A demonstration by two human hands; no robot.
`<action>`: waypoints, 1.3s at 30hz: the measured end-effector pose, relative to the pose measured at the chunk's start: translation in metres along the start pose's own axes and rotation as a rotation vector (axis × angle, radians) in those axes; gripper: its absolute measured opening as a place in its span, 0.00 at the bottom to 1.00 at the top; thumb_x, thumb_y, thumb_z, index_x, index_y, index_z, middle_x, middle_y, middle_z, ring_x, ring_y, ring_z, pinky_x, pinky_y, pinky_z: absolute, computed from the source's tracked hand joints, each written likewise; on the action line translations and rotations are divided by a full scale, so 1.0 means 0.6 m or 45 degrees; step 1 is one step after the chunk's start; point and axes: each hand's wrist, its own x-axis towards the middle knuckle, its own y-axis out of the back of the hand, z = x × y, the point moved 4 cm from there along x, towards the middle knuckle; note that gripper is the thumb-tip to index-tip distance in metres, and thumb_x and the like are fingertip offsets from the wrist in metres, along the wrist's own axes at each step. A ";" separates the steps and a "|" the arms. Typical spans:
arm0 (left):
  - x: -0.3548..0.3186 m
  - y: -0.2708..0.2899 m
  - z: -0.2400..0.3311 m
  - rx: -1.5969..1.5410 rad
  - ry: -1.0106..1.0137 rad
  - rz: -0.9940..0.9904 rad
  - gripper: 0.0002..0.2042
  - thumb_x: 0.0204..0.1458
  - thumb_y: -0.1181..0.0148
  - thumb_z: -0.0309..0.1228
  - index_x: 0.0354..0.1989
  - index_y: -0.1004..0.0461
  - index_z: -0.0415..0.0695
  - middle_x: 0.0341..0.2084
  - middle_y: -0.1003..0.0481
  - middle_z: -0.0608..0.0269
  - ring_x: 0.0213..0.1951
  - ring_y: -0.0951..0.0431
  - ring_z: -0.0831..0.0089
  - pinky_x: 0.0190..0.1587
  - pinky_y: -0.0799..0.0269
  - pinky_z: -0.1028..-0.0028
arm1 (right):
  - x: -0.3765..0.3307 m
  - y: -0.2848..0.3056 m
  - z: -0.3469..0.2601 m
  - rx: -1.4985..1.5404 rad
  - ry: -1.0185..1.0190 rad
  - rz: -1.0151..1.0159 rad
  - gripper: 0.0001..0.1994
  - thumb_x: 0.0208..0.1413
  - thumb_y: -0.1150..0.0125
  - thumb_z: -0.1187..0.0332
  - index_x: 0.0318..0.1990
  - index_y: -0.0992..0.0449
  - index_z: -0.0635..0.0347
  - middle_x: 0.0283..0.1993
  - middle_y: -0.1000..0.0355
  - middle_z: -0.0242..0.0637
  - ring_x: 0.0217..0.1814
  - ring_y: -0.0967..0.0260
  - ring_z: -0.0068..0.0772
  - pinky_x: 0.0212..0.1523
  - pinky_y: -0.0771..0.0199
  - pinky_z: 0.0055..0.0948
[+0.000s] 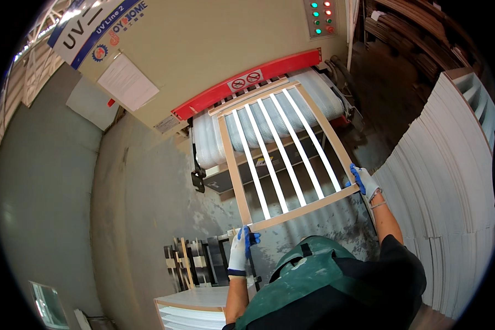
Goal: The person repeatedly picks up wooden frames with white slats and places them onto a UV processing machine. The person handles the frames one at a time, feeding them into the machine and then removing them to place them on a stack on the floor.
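Observation:
A rectangular tan-edged frame [308, 209] with several white slats across its opening spans from my hands to a machine. Its far part lies over a light, textured conveyor belt [209, 146], while the near end sticks out toward me above the floor. My left hand [240, 250], in a white and blue glove, is closed on the near left corner. At the near right corner, my right hand [364, 181], gloved alike, grips the edge. Beyond the frame, a second tan rail [242, 100] lies on the belt, partly under the machine's red guard bar [214, 98].
The beige machine carries a button panel [323, 19] with green and red lights, and a paper sheet [127, 81]. Tall stacked white panels [423, 165] stand close on my right. At lower left are another panel stack [192, 314] and dark-and-pale slatted pieces [195, 264].

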 end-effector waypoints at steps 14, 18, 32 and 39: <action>-0.122 0.093 -0.102 -0.149 -0.023 0.235 0.25 0.67 0.54 0.48 0.55 0.28 0.35 0.35 0.21 0.54 0.35 0.20 0.70 0.38 0.24 0.73 | 0.083 -0.046 -0.067 0.153 -0.051 -0.175 0.25 0.61 0.37 0.52 0.62 0.30 0.50 0.54 0.29 0.31 0.43 0.25 0.40 0.40 0.17 0.47; -0.184 0.157 -0.205 -0.363 0.206 0.438 0.23 0.66 0.52 0.48 0.52 0.27 0.39 0.33 0.20 0.55 0.32 0.20 0.70 0.30 0.26 0.72 | 0.133 -0.042 -0.049 0.348 -0.107 -0.139 0.23 0.60 0.36 0.53 0.60 0.28 0.45 0.51 0.27 0.28 0.46 0.27 0.37 0.40 0.19 0.42; -0.682 0.376 -0.557 0.700 0.780 1.535 0.18 0.65 0.56 0.43 0.48 0.26 0.43 0.45 0.24 0.37 0.49 0.24 0.44 0.55 0.30 0.57 | 0.138 -0.117 0.167 0.693 -0.025 -0.245 0.28 0.56 0.47 0.39 0.49 0.26 0.55 0.36 0.28 0.38 0.31 0.33 0.37 0.31 0.30 0.32; -0.931 0.417 -0.793 0.405 1.218 2.213 0.24 0.59 0.48 0.44 0.53 0.32 0.34 0.47 0.25 0.37 0.51 0.25 0.44 0.54 0.30 0.55 | -0.161 -0.543 0.524 -0.666 -0.925 -1.028 0.33 0.60 0.50 0.37 0.55 0.32 0.61 0.48 0.30 0.50 0.41 0.29 0.49 0.37 0.26 0.47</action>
